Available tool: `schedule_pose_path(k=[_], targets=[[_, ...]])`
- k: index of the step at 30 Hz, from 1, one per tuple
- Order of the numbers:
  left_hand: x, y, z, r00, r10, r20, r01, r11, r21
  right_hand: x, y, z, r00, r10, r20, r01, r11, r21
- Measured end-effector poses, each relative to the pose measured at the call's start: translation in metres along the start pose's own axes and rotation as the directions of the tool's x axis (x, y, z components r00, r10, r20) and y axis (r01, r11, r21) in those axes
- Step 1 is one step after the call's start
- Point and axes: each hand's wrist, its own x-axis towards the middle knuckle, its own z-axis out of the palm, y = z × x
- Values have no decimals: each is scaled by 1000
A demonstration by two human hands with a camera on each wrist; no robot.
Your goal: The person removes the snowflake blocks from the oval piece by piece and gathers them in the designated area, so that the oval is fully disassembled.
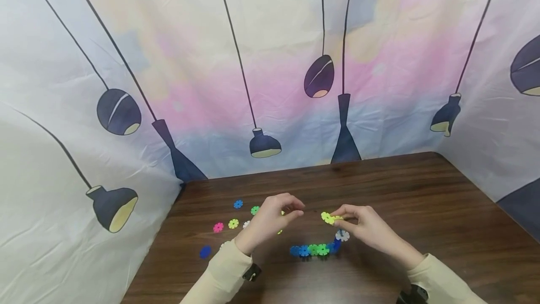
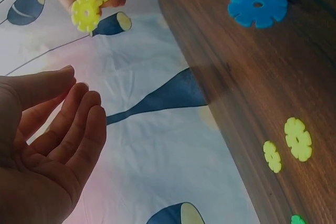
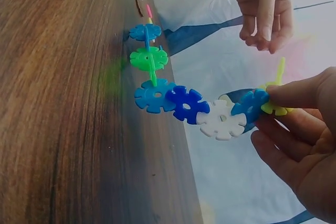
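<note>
A chain of notched plastic flower discs runs from the table to my right hand [image 1: 371, 229]. Thumb and fingers of that hand pinch the chain's raised end, at a yellow disc [image 3: 274, 106] and beside a blue disc [image 3: 250, 104]. A second yellow disc [image 1: 327, 217] sticks out past the fingertips. Down from there come a white disc [image 3: 221, 120], a dark blue disc [image 3: 187, 104], a green disc [image 1: 322, 249] and blue discs [image 1: 303, 250]. My left hand [image 2: 58, 140] hovers left of the chain's end, fingers loosely bent, thumb near the fingertips, holding nothing.
Loose discs lie on the brown table [image 1: 422, 191] at the left: a pink disc [image 1: 218, 227], a yellow disc [image 1: 233, 224], a green disc [image 1: 255, 210], a dark blue disc [image 1: 205, 252] and others partly behind the left hand. A lamp-patterned cloth [image 1: 287, 83] hangs behind the table.
</note>
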Motion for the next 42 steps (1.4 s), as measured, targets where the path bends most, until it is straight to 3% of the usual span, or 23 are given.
schedule_pose_path(k=[8,15,22,27,34,37,42], targets=[[0,3,10,999,43,21,-43,999,2,-1,-1,1,999,-41,8,41,999,-31],[0,4,19,993,117,32,-117,993,8,1,-1,3,995,-98,26,99,995,-21],[0,6,26,980,200,21,-200,978,51,1,-2,4,994,-103,30,103,995,-8],[1,7,32,961,276,-2,-273,953,130,1,-3,5,996,-90,29,90,996,-8],[1,11,39,912,409,-13,-391,881,266,1,-6,9,992,-127,21,127,992,-1],[0,10,41,908,417,-21,-394,873,288,1,-8,10,991,-134,15,134,991,-5],[-1,8,44,913,407,-17,-387,879,279,0,-9,11,992,-124,13,124,992,-4]])
